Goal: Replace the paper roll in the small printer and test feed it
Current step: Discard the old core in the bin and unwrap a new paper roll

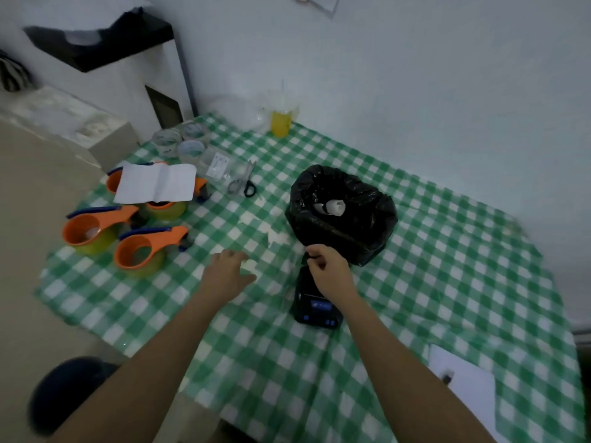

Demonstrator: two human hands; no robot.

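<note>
A small black printer (pixel 315 306) with a blue-lit display lies on the green checked tablecloth, near the middle. My right hand (pixel 329 268) is over its far end, fingers pinched on a small dark part at the printer's top edge; what that part is I cannot tell. My left hand (pixel 225 271) rests flat on the cloth to the left, fingers spread, touching a small white object (pixel 251 266) that looks like a paper roll. The picture is blurred.
A bin lined with a black bag (pixel 340 215) stands just behind the printer, white scraps inside. Orange tape dispensers (pixel 140 251), a white sheet (pixel 156 183), scissors (pixel 246 183), jars and a yellow drink (pixel 281 123) sit at left and back. A white paper (pixel 463 382) lies front right.
</note>
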